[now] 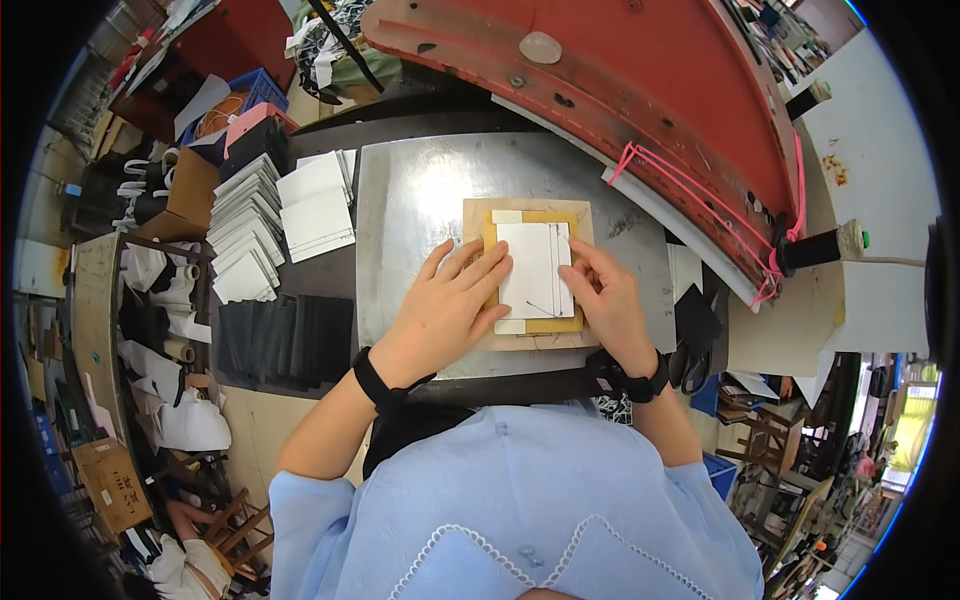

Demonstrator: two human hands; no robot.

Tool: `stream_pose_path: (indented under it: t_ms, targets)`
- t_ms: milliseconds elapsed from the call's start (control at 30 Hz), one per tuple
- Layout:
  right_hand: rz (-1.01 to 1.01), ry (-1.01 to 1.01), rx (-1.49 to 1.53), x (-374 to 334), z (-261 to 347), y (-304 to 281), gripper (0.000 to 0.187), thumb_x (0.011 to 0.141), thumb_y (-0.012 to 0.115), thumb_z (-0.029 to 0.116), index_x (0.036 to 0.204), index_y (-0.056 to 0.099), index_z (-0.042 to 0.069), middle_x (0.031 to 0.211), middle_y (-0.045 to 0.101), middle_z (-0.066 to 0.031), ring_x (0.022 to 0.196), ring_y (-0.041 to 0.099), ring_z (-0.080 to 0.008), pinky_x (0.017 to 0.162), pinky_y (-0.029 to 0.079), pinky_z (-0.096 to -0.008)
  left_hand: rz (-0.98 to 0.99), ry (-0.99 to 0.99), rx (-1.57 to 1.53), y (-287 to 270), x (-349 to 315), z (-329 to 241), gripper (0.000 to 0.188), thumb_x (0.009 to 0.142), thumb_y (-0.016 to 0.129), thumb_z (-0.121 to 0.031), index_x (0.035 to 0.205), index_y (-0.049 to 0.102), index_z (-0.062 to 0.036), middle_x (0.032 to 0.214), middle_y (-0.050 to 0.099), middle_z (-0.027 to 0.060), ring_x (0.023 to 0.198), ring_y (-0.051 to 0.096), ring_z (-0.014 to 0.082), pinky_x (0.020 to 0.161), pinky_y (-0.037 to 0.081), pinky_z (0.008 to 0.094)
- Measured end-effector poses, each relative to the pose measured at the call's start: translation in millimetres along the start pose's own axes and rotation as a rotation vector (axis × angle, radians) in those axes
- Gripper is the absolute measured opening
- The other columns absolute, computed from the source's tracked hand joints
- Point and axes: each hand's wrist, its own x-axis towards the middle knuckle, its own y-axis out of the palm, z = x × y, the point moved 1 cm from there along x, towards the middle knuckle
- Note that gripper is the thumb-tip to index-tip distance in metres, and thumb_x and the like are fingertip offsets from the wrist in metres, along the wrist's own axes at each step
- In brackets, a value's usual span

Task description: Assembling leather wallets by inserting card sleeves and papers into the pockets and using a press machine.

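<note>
A white rectangular panel (535,270) with dark lines near its right edge lies on a yellow-brown template (553,325). Beneath the template is a tan board (477,215) on a shiny metal plate (410,190). My left hand (445,305) lies flat and open, its fingertips and thumb along the panel's left side. At the right edge, my right hand (612,300) has bent fingers, with thumb and forefinger gripping the panel's rim. Both wrists wear black bands. What lies under the fingertips is hidden.
A large red machine press (660,80) with pink cord (690,195) overhangs the back right. Stacked white panels (245,230) and dark panels (285,340) sit at left. Black-handled scissors (690,365) lie at the right table edge, beside a dark square piece (697,318).
</note>
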Motion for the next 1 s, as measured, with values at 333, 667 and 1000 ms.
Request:
stream_pose_path:
  t_ms: [333, 667, 1000]
  targets:
    - [0.014, -0.002, -0.011, -1.0, -0.3, -1.2, 0.037, 0.090, 0.067, 0.012, 0.124, 0.060, -0.003, 0.082, 0.059, -0.0071, 0.069, 0.054, -0.0145, 0.064, 0.046, -0.0276, -0.041, 0.013, -0.009, 3.4, -0.3, 1.5, 0.049, 0.086, 0.068, -0.025, 0.130, 0.057, -0.0047, 0.140, 0.053, 0.0090, 0.128, 0.048, 0.0292, 0.112, 0.032, 0.0451]
    - [0.004, -0.012, -0.033, 0.6, 0.7, 1.2, 0.039, 0.089, 0.067, 0.013, 0.123, 0.060, -0.005, 0.082, 0.060, -0.0080, 0.068, 0.055, -0.0156, 0.065, 0.046, -0.0287, -0.073, 0.080, -0.232, 13.2, 18.2, 12.1, 0.042, 0.080, 0.075, -0.019, 0.116, 0.060, -0.0030, 0.130, 0.057, 0.0125, 0.126, 0.050, 0.0315, 0.104, 0.041, 0.0420]
    - [-0.016, -0.022, -0.030, 0.0, 9.3, -0.9, 0.037, 0.089, 0.067, 0.012, 0.123, 0.061, -0.002, 0.079, 0.061, -0.0072, 0.066, 0.056, -0.0126, 0.062, 0.046, -0.0267, -0.001, 0.119, -0.011, 4.0, 17.6, -3.2, 0.045, 0.083, 0.071, -0.027, 0.122, 0.059, -0.0067, 0.138, 0.055, 0.0110, 0.129, 0.049, 0.0306, 0.103, 0.040, 0.0427]
